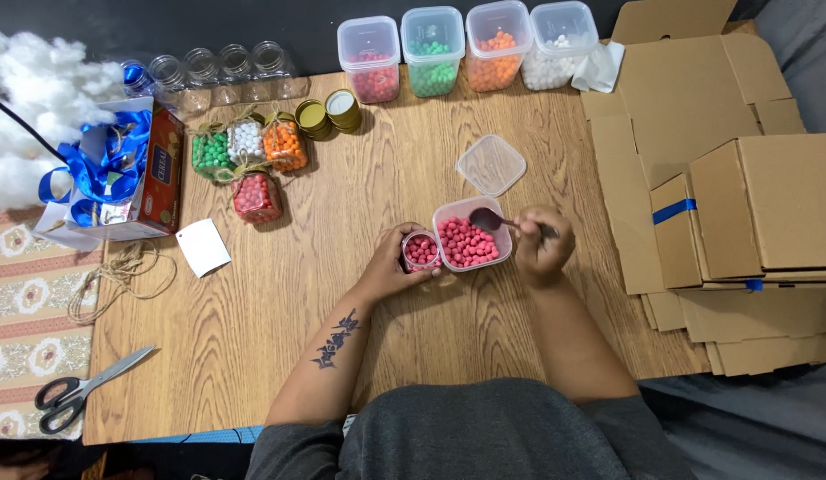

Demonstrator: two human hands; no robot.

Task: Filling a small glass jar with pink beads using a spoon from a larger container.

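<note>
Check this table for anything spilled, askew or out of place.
Nothing is spilled: the red balls sit inside the square tub and the small jar held by the left hand. The right hand holds a spoon over the tub. Only the twine lies loosely tangled near the table's left edge.

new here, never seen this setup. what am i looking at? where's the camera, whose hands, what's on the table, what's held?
There is no machine: one picture, from a camera worn on a person's head, looking down at their bare hands over a wooden table. The left hand holds a small jar of pink-red balls. The right hand holds a spoon over a plastic tub of the same balls; its lid lies behind. Further back stand four filled tubs, empty jars and four tied jars. Scissors lie left, flat cardboard right.
</note>
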